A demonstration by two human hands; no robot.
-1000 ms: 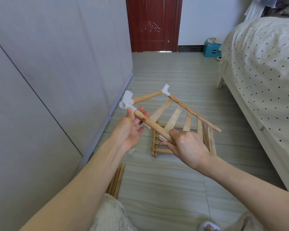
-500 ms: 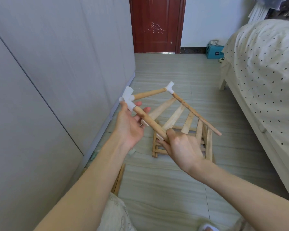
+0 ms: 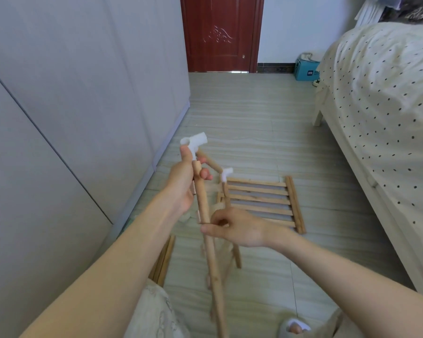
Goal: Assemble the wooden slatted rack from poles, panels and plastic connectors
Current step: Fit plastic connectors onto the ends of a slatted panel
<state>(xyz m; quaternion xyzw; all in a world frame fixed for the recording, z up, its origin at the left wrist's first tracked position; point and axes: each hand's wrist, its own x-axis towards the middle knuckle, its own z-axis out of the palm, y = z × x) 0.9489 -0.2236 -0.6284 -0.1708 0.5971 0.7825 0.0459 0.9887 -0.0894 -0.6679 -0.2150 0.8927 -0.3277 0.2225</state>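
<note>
Two bare hands are seen holding a half-built frame of round wooden poles above a pale tiled floor (image 3: pixel 266 132). Nearest, at the bottom edge, a white slipper (image 3: pixel 294 328) is seen, and a few loose wooden sticks (image 3: pixel 163 258) lie on the floor beside the left forearm. A long pole (image 3: pixel 206 225) runs steeply from the bottom of the view up to the left hand; its lower part is blurred. The pole is pinched low down by the curled fingers of the right hand (image 3: pixel 238 226). Its top is gripped by the left hand (image 3: pixel 183 181), thumb raised against a white plastic connector (image 3: pixel 194 142). From that connector a short pole (image 3: pixel 211 163) leads to a second white connector (image 3: pixel 226 174), with another pole dropping behind the right hand. Just beyond, a slatted wooden panel (image 3: pixel 264 198) lies flat on the floor. To the left a grey wardrobe (image 3: pixel 71 93) is seen, to the right a bed with a dotted cover (image 3: pixel 381 98). Farthest off stand a teal box (image 3: pixel 306 69) and a dark red door (image 3: pixel 221 32).
</note>
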